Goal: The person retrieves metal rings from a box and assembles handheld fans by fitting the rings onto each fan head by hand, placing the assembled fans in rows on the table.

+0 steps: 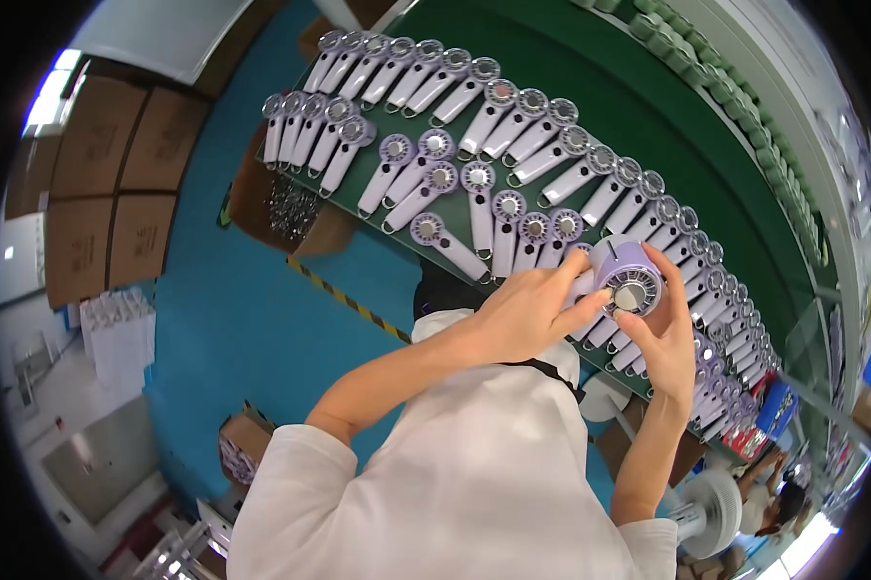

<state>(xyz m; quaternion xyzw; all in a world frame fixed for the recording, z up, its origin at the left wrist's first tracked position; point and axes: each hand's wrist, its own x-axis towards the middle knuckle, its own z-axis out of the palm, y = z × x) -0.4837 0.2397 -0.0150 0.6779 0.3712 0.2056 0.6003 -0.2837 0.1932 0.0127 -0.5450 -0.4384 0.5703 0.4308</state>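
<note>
Between my two hands is a purple handheld fan (625, 263), its round grille and silver centre facing up toward me. My left hand (542, 307) is closed round the handle side, with the thumb at the edge of the grille. The fingers of my right hand (669, 338) grip the opposite side of the fan's head, thumb on the lower rim. Most of the fan's handle is hidden by my left hand. Just beyond my hands, several more white-and-purple handheld fans (508, 217) lie on the green table (609, 92).
Rows of fans run along the table, and pale green parts (715, 77) line a shelf at its far side. An open carton (252, 198) with small metal pieces stands by the table's left end. Stacked brown boxes (97, 145) are at left; a person (766, 507) is at lower right.
</note>
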